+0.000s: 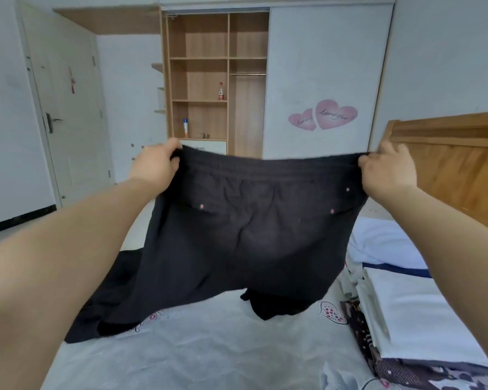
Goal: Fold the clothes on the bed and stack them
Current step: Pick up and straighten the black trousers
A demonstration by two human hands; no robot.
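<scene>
The left hand (155,164) and the right hand (389,167) each pinch one end of the elastic waistband of a pair of black fabric trousers (245,237), held stretched in the air over the pale floral-printed bed sheet (209,347). The hanging trousers hide much of the bed's far side; their legs trail onto the sheet. On the right lies one stack of folded white cloth (417,316) atop a dark patterned garment (392,370). Behind stand an open wooden wardrobe (217,80) holding two bottles, a white sliding door with two pink heart stickers (323,115), and a wooden headboard (457,164).
</scene>
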